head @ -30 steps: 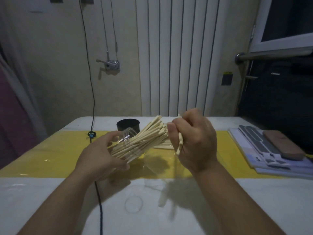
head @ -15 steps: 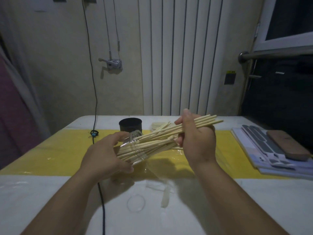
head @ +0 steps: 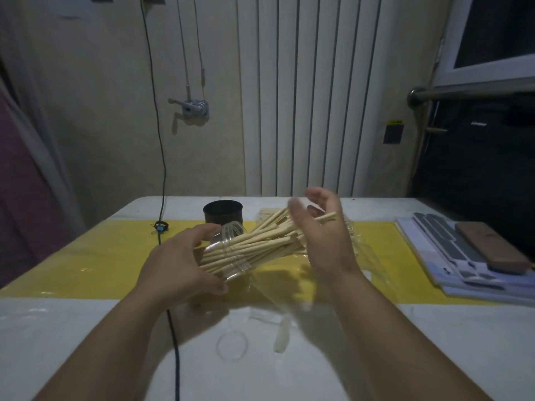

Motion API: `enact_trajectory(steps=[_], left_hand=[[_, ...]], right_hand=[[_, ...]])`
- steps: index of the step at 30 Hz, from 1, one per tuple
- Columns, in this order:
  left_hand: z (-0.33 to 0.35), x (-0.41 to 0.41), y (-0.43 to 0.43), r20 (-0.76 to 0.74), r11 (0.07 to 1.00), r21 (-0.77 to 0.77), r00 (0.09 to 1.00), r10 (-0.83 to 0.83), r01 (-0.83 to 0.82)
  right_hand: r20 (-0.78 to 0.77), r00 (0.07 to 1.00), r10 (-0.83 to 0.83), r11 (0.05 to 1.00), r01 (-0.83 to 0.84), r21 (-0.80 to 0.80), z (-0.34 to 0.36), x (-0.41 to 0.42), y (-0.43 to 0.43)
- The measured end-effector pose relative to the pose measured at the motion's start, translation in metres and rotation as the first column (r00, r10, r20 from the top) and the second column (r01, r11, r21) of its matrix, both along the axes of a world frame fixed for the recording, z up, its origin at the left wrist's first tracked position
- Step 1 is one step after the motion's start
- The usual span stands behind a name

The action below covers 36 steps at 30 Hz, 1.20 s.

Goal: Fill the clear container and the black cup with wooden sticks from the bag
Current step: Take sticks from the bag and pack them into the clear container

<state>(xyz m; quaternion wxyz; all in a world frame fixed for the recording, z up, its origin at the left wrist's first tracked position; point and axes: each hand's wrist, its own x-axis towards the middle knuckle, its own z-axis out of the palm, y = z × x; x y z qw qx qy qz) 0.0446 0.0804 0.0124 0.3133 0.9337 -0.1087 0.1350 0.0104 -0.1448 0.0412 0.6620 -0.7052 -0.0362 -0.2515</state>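
Many wooden sticks (head: pixel 262 241) fill clear container (head: pixel 235 267) gripped by left hand (head: pixel 178 266).

The right hand (head: pixel 321 241) is blurred at its fingertips (head: pixel 294 204) and hides the far ends of the wooden sticks (head: pixel 254 241).

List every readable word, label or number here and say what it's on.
Nothing reads clearly.
Pale logo on the black panel under the window: too blurred to read.
Yellow label atop the dark wall box: too small to read.
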Motion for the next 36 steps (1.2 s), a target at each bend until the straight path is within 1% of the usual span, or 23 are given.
enact_trajectory(steps=[1,2,4,6,7,9,11,13,16,18,20,21,23,25,26,29,30,32,34,36], left_hand=[[0.0,0.0,0.0,0.001,1.0,-0.001,1.0,0.0,0.0],[-0.001,0.001,0.0,0.001,1.0,-0.002,1.0,0.001,-0.001],[-0.001,0.001,-0.001,-0.001,1.0,-0.007,1.0,0.002,-0.002],[-0.001,0.001,-0.001,-0.003,1.0,-0.006,1.0,0.003,-0.003],[-0.001,0.001,-0.001,-0.004,1.0,-0.005,1.0,0.003,-0.003],[-0.001,0.0,-0.001,-0.005,1.0,-0.004,1.0,0.0,0.0],[0.0,0.0,-0.001,-0.006,1.0,-0.015,1.0,0.003,-0.003],[0.0,0.001,0.0,-0.009,0.999,-0.039,1.0,0.008,-0.008],[-0.001,0.002,0.001,-0.016,0.996,-0.087,1.0,0.005,-0.006],[-0.002,0.002,0.002,-0.018,0.993,-0.12,1.0,0.004,-0.006],[-0.003,0.003,0.003,-0.025,0.988,-0.151,1.0,0.011,-0.015],[-0.003,0.004,0.004,-0.027,0.986,-0.163,1.0,0.013,-0.017],[-0.003,0.004,0.004,-0.026,0.983,-0.183,1.0,0.012,-0.016],[-0.003,0.004,0.004,-0.026,0.979,-0.206,1.0,0.009,-0.015],[-0.003,0.004,0.004,-0.028,0.976,-0.217,1.0,0.009,-0.015],[-0.003,0.004,0.005,-0.037,0.969,-0.248,0.999,0.007,-0.016],[-0.003,0.004,0.005,-0.04,0.967,-0.254,0.999,0.006,-0.016],[-0.002,0.003,0.004,-0.036,0.963,-0.269,0.999,0.005,-0.015],[-0.001,0.003,0.004,-0.033,0.961,-0.278,0.999,0.007,-0.016],[-0.001,0.002,0.004,-0.036,0.96,-0.28,0.999,0.008,-0.018]], right_hand=[[0.036,0.999,-0.002,0.998,0.0,0.056,0.001,-0.001,-0.001],[0.058,0.998,-0.02,0.999,0.017,0.049,0.002,-0.002,-0.002],[0.055,0.998,-0.002,0.995,0.008,-0.102,-0.002,0.0,0.0],[0.012,0.997,0.073,0.967,-0.068,-0.247,-0.009,0.004,0.004],[-0.012,0.994,0.11,0.954,-0.109,-0.278,-0.009,0.003,0.006],[-0.017,0.991,0.135,0.96,-0.135,-0.246,-0.009,0.005,0.005],[0.022,0.996,0.083,0.982,-0.078,-0.175,-0.006,0.006,0.0],[0.026,1.0,-0.001,0.988,0.005,-0.154,-0.004,0.006,-0.004],[-0.018,0.998,-0.068,0.98,0.063,-0.191,-0.005,0.009,-0.01],[-0.014,0.995,-0.102,0.976,0.097,-0.197,-0.006,0.01,-0.013],[-0.011,0.99,-0.14,0.957,0.133,-0.258,-0.007,0.01,-0.017],[-0.028,0.987,-0.158,0.933,0.14,-0.33,-0.008,0.01,-0.019],[-0.098,0.978,-0.184,0.845,0.106,-0.524,-0.009,0.01,-0.023],[-0.207,0.957,-0.202,0.723,0.003,-0.691,-0.011,0.012,-0.025],[-0.265,0.941,-0.213,0.663,-0.06,-0.746,-0.013,0.013,-0.025],[-0.404,0.886,-0.225,0.534,-0.235,-0.812,-0.027,0.02,-0.024],[-0.433,0.871,-0.231,0.48,-0.285,-0.83,-0.034,0.023,-0.024],[-0.443,0.867,-0.228,0.382,-0.338,-0.86,-0.046,0.03,-0.027],[-0.429,0.873,-0.231,0.349,-0.338,-0.874,-0.054,0.034,-0.028],[-0.41,0.88,-0.239,0.341,-0.319,-0.884,-0.061,0.041,-0.027]])
